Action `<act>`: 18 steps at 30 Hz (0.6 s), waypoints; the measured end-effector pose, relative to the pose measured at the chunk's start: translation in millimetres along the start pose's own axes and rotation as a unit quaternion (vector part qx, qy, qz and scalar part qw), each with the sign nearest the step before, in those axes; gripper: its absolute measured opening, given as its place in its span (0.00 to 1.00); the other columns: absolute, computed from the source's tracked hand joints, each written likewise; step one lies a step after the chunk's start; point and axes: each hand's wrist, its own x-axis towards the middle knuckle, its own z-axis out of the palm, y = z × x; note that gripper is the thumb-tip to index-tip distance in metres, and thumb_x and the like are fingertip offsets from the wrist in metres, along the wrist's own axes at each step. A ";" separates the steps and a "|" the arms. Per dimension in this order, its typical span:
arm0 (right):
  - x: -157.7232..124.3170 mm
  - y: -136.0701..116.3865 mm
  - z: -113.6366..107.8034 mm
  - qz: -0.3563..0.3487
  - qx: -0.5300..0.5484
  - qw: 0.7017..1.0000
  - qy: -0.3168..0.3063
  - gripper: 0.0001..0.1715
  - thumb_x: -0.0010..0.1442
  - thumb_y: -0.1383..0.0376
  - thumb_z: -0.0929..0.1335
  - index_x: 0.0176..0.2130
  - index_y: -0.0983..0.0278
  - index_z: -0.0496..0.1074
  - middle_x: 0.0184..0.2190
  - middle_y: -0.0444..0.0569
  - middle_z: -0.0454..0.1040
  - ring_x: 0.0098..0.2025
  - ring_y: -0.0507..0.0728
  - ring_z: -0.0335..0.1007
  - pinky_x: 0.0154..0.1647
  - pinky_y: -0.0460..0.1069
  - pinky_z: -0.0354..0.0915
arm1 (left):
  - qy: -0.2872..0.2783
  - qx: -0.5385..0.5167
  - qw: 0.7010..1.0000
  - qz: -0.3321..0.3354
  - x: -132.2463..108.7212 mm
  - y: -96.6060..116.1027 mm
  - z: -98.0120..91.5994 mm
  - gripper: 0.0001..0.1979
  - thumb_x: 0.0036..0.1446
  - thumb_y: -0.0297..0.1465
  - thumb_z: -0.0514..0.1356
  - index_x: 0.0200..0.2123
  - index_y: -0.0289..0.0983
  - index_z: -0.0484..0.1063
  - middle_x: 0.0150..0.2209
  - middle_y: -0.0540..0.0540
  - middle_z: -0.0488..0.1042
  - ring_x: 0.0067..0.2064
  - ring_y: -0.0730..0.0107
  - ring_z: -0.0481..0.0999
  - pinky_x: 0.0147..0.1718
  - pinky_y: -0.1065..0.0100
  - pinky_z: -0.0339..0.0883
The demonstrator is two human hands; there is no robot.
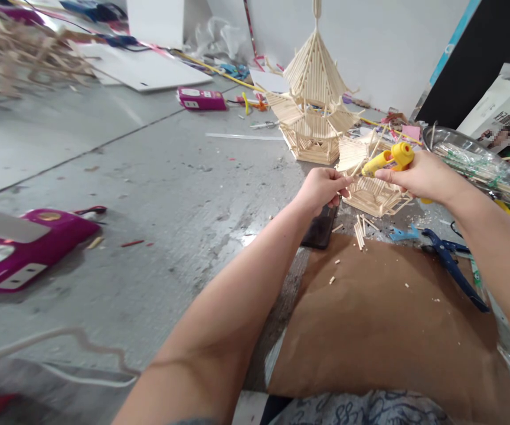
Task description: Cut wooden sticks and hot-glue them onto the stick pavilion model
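My left hand (321, 189) is closed in a pinch on a thin wooden stick (356, 170), held just above a flat hexagonal stick piece (372, 198) on the floor. My right hand (418, 176) grips a yellow glue gun (390, 159), whose nozzle points left toward the stick's end. Behind them stands a tall pagoda model (312, 100) built of wooden sticks. A few loose sticks (360, 231) lie by the edge of a brown cardboard sheet (383, 319) in front of me.
Blue pliers (452, 265) and a dark phone (320, 227) lie near the cardboard. A metal bowl with bundled sticks (471, 156) sits at right. Magenta boxes (20, 248) (200, 98), a white cable (82, 348) and white boards (149, 68) lie on the grey floor.
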 end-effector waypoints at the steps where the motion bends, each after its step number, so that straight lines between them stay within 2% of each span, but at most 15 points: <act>1: 0.1 -0.4 0.1 0.001 0.001 1.000 0.001 0.17 0.42 0.51 0.70 0.26 0.61 0.69 0.19 0.46 0.64 0.28 0.57 0.66 0.26 0.50 0.59 | 0.000 0.000 1.000 0.001 -0.4 0.4 0.1 0.11 0.50 0.30 0.60 0.20 0.33 0.64 0.16 0.51 0.68 0.12 0.86 0.57 0.14 0.76 0.48; 8: -1.4 6.2 -2.3 0.000 0.018 1.000 0.016 0.18 0.43 0.49 0.70 0.25 0.61 0.70 0.17 0.45 0.64 0.26 0.56 0.65 0.24 0.49 0.59 | 0.005 0.006 1.000 -0.003 -2.0 1.6 2.3 0.13 0.50 0.31 0.60 0.19 0.33 0.63 0.16 0.51 0.68 0.13 0.87 0.56 0.16 0.76 0.47; 14: -5.4 27.0 -6.4 0.043 0.093 0.995 0.009 0.25 0.43 0.43 0.67 0.27 0.61 0.69 0.15 0.44 0.65 0.15 0.50 0.59 0.16 0.48 0.56 | 0.012 0.008 1.000 -0.011 -1.7 -1.4 7.2 0.12 0.50 0.29 0.60 0.18 0.33 0.64 0.15 0.52 0.67 0.11 0.87 0.55 0.15 0.75 0.45; 18: -3.9 43.5 -4.9 0.047 0.120 0.992 0.008 0.26 0.44 0.41 0.66 0.28 0.61 0.69 0.16 0.44 0.66 0.14 0.49 0.57 0.14 0.47 0.55 | 0.021 0.005 1.000 -0.018 -1.6 -3.0 11.8 0.12 0.51 0.29 0.59 0.18 0.33 0.64 0.15 0.52 0.67 0.11 0.87 0.54 0.14 0.75 0.43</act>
